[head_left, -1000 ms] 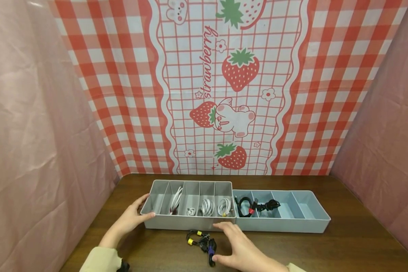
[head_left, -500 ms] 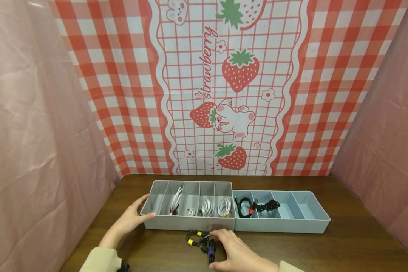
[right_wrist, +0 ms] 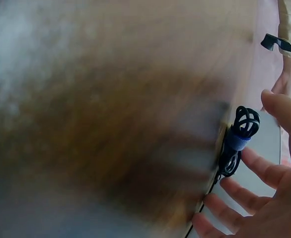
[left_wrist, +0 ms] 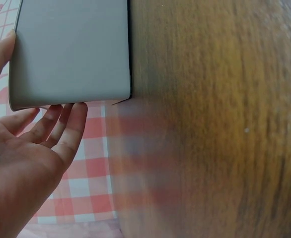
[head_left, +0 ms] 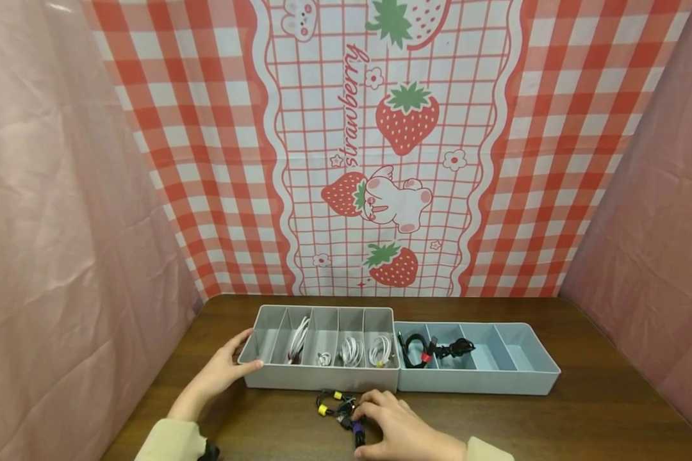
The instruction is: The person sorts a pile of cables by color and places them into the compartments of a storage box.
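In the head view my left hand (head_left: pixel 222 370) rests at the left end of a grey divided box (head_left: pixel 323 378). Its thumb lies by the front rim; in the left wrist view the relaxed fingers (left_wrist: pixel 75 121) touch the end wall. My right hand (head_left: pixel 400 424) is over a coiled black cable (head_left: pixel 359 432) with a blue-purple strap, in front of the box. Seen from the right wrist, the index fingertip is at the strap (right_wrist: pixel 239 142), and the thumb stands apart from the coil. Left of it lies another black cable (head_left: pixel 326 410) with yellow bands.
A blue-grey divided box (head_left: pixel 473 382) adjoins the grey one on the right and holds black cables (head_left: pixel 418 352). White cables (head_left: pixel 352 352) lie in several grey compartments. Behind the wooden table (head_left: pixel 600 410) hangs a strawberry-print cloth (head_left: pixel 403 192).
My right hand has moved slightly left and its fingers have come down over the strapped cable, with thumb and fingers closer together. The left hand has stayed at the box's end.
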Demonstrator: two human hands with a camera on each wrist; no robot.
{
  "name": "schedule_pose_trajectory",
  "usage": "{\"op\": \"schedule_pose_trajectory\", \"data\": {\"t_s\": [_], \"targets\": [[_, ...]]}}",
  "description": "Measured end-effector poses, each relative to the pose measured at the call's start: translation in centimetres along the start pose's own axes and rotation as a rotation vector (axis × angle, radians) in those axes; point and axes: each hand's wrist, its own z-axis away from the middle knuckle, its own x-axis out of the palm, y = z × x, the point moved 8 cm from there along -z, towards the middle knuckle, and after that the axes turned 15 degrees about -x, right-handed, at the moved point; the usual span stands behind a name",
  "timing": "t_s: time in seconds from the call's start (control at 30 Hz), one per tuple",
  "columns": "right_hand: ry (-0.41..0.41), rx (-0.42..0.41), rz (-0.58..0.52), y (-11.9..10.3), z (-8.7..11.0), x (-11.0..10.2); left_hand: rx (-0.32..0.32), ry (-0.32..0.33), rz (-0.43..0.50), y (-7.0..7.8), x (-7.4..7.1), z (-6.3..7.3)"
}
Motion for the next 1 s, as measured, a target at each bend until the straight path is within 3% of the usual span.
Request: {"op": "schedule_pose_trajectory", "data": {"t_s": [0.33, 0.67, 1.0], "targets": [[0.025, -0.032, 0.051, 0.1, 0.3, -0.3, 0.006, -0.007, 0.008, 0.4, 0.0, 0.5], [0.007, 0.045, 0.03, 1.4, 0.9, -0.8, 0.022, -0.008, 0.01, 0.2, 0.1, 0.2], [0.07, -0.048, 0.087, 1.5, 1.5, -1.6, 0.017, -0.005, 0.005, 0.1, 0.0, 0.2]]}}
